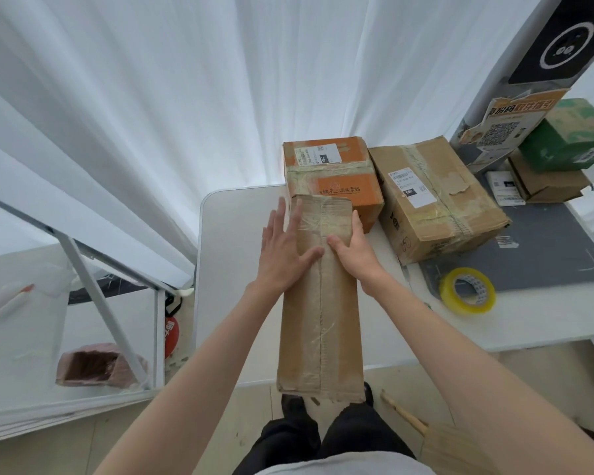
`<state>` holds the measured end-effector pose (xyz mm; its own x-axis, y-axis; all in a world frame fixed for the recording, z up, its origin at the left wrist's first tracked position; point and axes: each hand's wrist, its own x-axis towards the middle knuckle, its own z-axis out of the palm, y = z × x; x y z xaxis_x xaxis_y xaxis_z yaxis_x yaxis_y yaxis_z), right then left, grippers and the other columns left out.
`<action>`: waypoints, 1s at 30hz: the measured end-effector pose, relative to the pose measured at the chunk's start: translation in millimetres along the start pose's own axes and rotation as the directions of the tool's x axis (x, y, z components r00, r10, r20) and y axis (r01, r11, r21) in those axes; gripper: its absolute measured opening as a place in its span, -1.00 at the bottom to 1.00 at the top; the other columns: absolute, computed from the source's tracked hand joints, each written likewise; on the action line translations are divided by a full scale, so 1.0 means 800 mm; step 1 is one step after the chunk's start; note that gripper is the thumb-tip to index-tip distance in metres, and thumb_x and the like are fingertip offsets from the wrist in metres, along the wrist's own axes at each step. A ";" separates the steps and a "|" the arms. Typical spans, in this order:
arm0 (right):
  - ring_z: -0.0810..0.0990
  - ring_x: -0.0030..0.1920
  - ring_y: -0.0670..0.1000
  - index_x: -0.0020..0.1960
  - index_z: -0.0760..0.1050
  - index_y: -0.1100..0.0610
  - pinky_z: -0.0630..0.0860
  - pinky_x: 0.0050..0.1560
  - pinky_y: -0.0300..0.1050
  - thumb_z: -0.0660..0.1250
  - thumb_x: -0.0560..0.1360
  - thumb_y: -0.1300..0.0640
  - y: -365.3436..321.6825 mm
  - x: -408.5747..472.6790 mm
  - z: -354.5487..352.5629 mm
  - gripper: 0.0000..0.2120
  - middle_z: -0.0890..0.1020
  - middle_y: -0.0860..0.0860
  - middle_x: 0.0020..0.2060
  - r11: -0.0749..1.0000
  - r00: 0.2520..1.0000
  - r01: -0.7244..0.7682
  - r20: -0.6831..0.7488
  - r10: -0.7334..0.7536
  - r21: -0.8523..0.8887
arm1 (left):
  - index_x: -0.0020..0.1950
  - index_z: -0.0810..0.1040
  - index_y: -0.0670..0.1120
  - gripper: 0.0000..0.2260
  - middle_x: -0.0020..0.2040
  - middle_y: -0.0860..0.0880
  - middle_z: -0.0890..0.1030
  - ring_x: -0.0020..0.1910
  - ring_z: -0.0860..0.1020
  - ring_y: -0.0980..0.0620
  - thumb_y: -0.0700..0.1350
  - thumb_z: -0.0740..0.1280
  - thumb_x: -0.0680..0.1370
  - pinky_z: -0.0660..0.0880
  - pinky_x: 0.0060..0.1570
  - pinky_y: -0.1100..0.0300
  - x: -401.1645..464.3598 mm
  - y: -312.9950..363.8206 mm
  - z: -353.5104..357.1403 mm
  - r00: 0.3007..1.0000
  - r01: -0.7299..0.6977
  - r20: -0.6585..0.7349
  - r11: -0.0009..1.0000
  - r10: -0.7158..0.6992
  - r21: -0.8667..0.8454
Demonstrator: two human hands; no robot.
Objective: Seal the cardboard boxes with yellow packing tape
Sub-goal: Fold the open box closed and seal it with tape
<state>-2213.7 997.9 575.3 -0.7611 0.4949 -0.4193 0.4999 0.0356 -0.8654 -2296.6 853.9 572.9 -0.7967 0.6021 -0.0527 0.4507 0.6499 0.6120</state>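
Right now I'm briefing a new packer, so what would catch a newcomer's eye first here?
The long brown box lies at centre, jutting over the white table edge, with the left hand flat on it and the right hand gripping its right edge. The yellow tape roll lies to its right.

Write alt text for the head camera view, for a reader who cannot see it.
Seen from above, a person presses both hands on a long cardboard box on a white table: the left hand lies flat, the right hand curls round its right edge. A roll of yellow tape lies to the right, with an orange box and brown box beyond.
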 end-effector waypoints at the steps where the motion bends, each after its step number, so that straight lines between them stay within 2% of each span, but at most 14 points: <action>1: 0.34 0.49 0.06 0.65 -0.17 -0.10 0.32 0.48 0.08 0.28 0.65 -0.02 0.000 -0.001 -0.001 -0.22 0.32 0.00 0.54 1.000 1.000 -0.007 -0.013 0.007 0.011 | 0.67 -0.13 0.14 -0.08 0.67 0.00 -0.22 0.65 -0.17 -0.07 0.27 0.40 0.52 -0.12 0.58 -0.09 -0.011 0.001 0.001 1.000 -0.014 0.017 0.999 0.013 0.034; 6: 0.34 0.49 0.12 0.65 -0.17 -0.09 0.34 0.47 0.19 0.24 0.67 0.00 -0.003 -0.004 0.000 -0.26 0.31 0.05 0.54 1.000 0.999 -0.031 -0.020 0.031 0.006 | 0.65 -0.16 0.21 -0.07 0.64 0.11 -0.32 0.62 -0.30 0.02 0.33 0.39 0.49 -0.22 0.57 -0.06 -0.081 -0.005 0.005 0.988 -0.139 0.073 0.989 0.135 0.043; 10: 0.28 0.52 0.13 0.65 -0.17 -0.08 0.28 0.50 0.18 0.22 0.68 0.01 -0.007 -0.008 0.006 -0.28 0.24 0.06 0.57 0.999 0.998 -0.034 -0.048 0.035 0.015 | 0.65 -0.14 0.23 -0.04 0.63 0.15 -0.34 0.60 -0.35 0.08 0.43 0.34 0.43 -0.27 0.56 -0.04 -0.138 -0.013 0.002 0.981 -0.143 0.133 0.990 0.142 -0.001; 14: 0.23 0.55 0.13 0.66 -0.13 -0.03 0.22 0.54 0.13 0.22 0.68 0.00 -0.005 -0.014 0.009 -0.30 0.22 0.06 0.59 1.000 0.996 -0.024 -0.089 0.025 0.010 | 0.63 0.11 0.23 -0.17 0.65 0.16 -0.24 0.62 -0.30 0.04 0.40 0.36 0.46 -0.23 0.56 -0.07 -0.188 -0.018 0.006 0.945 -0.281 0.167 0.959 0.281 -0.024; 17: 0.21 0.56 0.14 0.66 -0.11 -0.01 0.19 0.54 0.09 0.20 0.69 -0.01 -0.004 -0.016 0.013 -0.32 0.21 0.08 0.59 1.000 0.993 -0.022 -0.119 0.020 -0.014 | 0.60 0.27 0.16 -0.29 0.67 0.13 -0.03 0.65 -0.18 0.05 0.34 0.35 0.50 -0.16 0.60 -0.14 -0.210 -0.020 0.010 0.887 -0.420 0.209 0.908 0.411 -0.005; 19: 0.20 0.56 0.15 0.66 -0.10 -0.01 0.19 0.54 0.08 0.19 0.69 -0.02 -0.003 -0.017 0.014 -0.33 0.21 0.09 0.59 0.999 0.991 -0.027 -0.129 0.024 -0.025 | 0.63 0.20 0.11 -0.25 0.67 0.12 0.02 0.65 -0.13 0.06 0.36 0.32 0.52 -0.10 0.61 -0.15 -0.219 -0.022 0.012 0.848 -0.485 0.269 0.873 0.456 0.049; 22: 0.21 0.56 0.16 0.66 -0.09 -0.03 0.21 0.53 0.08 0.19 0.69 -0.03 -0.002 -0.018 0.015 -0.34 0.24 0.10 0.58 0.999 0.990 -0.033 -0.136 0.029 -0.028 | 0.67 0.06 0.04 -0.26 0.68 0.06 -0.02 0.66 -0.09 -0.01 0.34 0.20 0.61 -0.02 0.61 -0.16 -0.230 -0.028 0.013 0.797 -0.599 0.278 0.761 0.536 0.249; 26: 0.22 0.55 0.16 0.66 -0.09 -0.02 0.22 0.52 0.10 0.17 0.69 -0.02 -0.003 -0.018 0.022 -0.35 0.25 0.10 0.57 0.999 0.989 -0.023 -0.148 0.018 -0.031 | 0.67 0.06 0.03 -0.41 0.68 0.07 0.03 0.65 -0.01 -0.07 0.23 0.09 0.71 0.11 0.58 -0.15 -0.243 -0.034 0.019 0.758 -0.649 0.241 0.668 0.606 0.363; 30: 0.24 0.54 0.16 0.66 -0.09 -0.03 0.23 0.51 0.09 0.17 0.70 -0.02 -0.003 -0.018 0.022 -0.36 0.25 0.09 0.57 0.999 0.988 -0.027 -0.152 0.023 -0.028 | 0.64 0.20 0.06 -0.51 0.64 0.11 0.17 0.63 0.13 -0.06 0.08 0.19 0.71 0.29 0.51 -0.08 -0.254 -0.030 0.030 0.732 -0.665 0.178 0.633 0.658 0.397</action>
<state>-2211.4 975.4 578.4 -0.6778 0.6220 -0.3920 0.5319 0.0468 -0.8455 -2135.5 727.1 549.8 -0.2152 0.9506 0.2236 0.9747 0.1950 0.1090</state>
